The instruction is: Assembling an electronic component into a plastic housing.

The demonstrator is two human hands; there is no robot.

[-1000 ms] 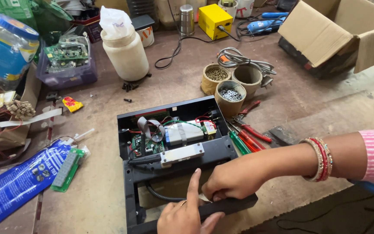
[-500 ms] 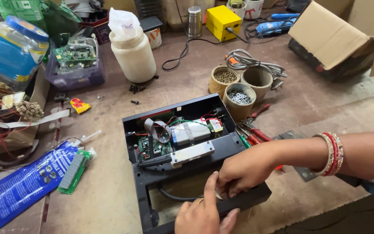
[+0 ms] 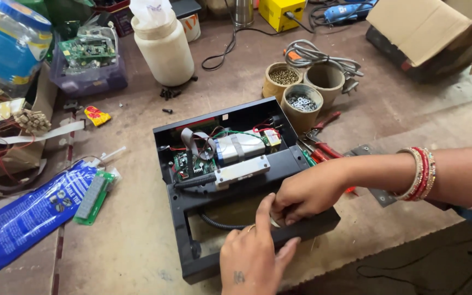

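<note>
Open black device case (image 3: 184, 202) sits mid-bench on the brown worktable (image 3: 137, 240), near the front edge. Rectangular, long axis runs from near-left corner up to far-right, so it lies skewed to the table edge; open side faces up. Far half packed: green circuit board (image 3: 188, 164), grey ribbon cable (image 3: 192, 143), silver block (image 3: 240, 146), pale metal bar (image 3: 242, 170) lying across the case, roughly along its width. Near half mostly hollow, a black corrugated cable (image 3: 217, 224) curving through it.

Right hand (image 3: 308, 192) comes in from the right, bangles (image 3: 422, 173) on the wrist, fingers curled together and pinching something small at the near rim of the case; what exactly, can't tell. Left hand (image 3: 252, 257) comes up from the bottom edge, index finger extended toward the same spot, other fingers loosely spread and resting on the case's front rail, not gripping anything.

Around: three round tubs (image 3: 301, 104) of screws and washers just behind the case, red-handled pliers (image 3: 323, 148) beside its right wall, cream plastic jar (image 3: 165, 49) further back, blue packet (image 3: 25, 216) well left, cardboard box (image 3: 427, 27) at far right.
</note>
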